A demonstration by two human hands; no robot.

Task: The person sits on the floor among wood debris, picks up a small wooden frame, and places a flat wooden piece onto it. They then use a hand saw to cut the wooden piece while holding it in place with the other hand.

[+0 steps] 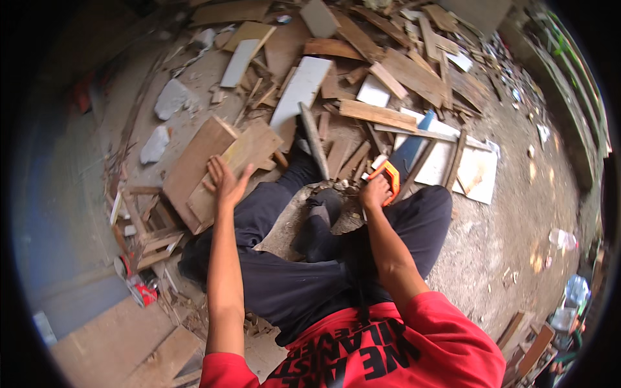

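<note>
My right hand is closed around the orange handle of a handsaw. Its blue blade points away from me, over loose wood strips and a white board. My left hand, fingers spread, lies against a light brown wooden board; it is not wrapped round it. That board leans over a wider brown panel beside my left leg. Between my legs and the wood pile, a narrow grey plank stands on edge near my foot.
A heap of scrap boards spreads ahead of me. White chunks lie at the left, near a small wooden frame and a red can. Plastic bottles lie at the far right, below a low ledge.
</note>
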